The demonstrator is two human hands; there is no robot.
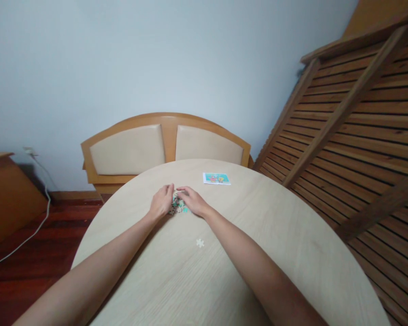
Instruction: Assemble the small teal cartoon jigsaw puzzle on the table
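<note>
A small pile of jigsaw puzzle pieces [178, 207], some cream and some teal, lies on the round wooden table [245, 244]. Along its left side rests my left hand [162, 201], cupped on edge with the fingers stretched forward. My right hand [193, 201] curves around the right side, its fingers reaching over the far part of the pile. Both hands touch or nearly touch the pieces, and part of the pile is hidden by them. One pale puzzle piece [200, 243] lies apart, nearer to me, below my right wrist.
A picture card [216, 179] with a teal printed scene lies near the table's far edge. Behind the table stands a padded headboard [168, 136]. Wooden slats [353, 122] lean at the right. On the left are a wooden cabinet [10, 199] and a white cable [42, 222].
</note>
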